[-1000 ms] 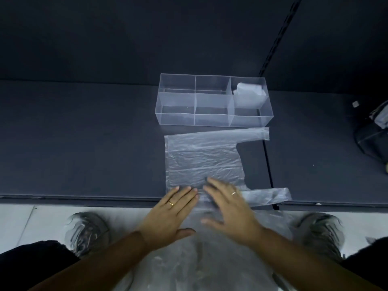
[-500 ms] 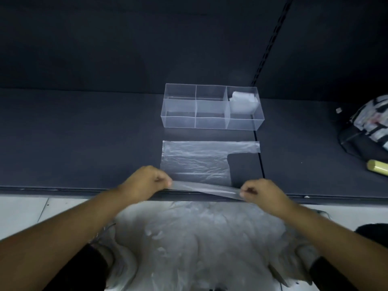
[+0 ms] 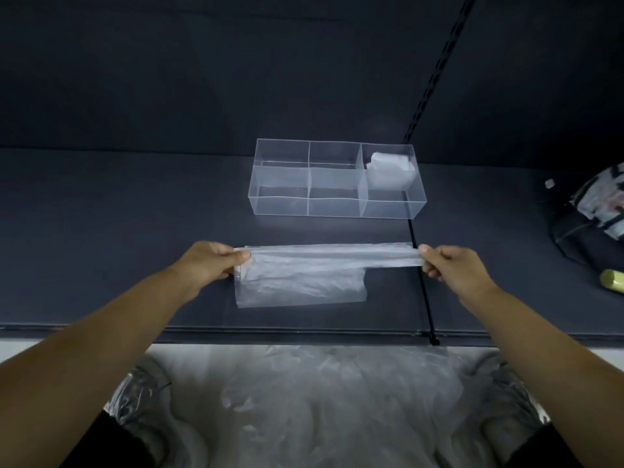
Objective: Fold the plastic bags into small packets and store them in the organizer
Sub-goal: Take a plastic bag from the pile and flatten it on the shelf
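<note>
Judging from how things lie, the task is reckoned to be in its early part. One folded packet (image 3: 388, 170) is seen stored at the far right end of the clear organizer (image 3: 280, 204), which stands toward the back of the dark shelf (image 3: 135, 231). No packet can be made out in its other compartments.

A second plastic bag (image 3: 304, 285) is being worked just in front of the organizer. Its body lies flat on the shelf, and a long strip of it is held stretched along its far edge, so a lengthwise fold appears to be in hand. The strip's left end is pinched between the thumb and curled fingers of the left hand (image 3: 212, 261). Its right end is pinched in the same way by the right hand (image 3: 449, 265).

Further folding down to a small packet is judged to be needed before this bag can be stored. Below the shelf's front edge a loose heap of bags (image 3: 320, 400) is seen, so many more are thought to remain. A dark pouch (image 3: 594, 224) and a yellowish cylinder (image 3: 613, 280) lie at the right, apart from the work.
</note>
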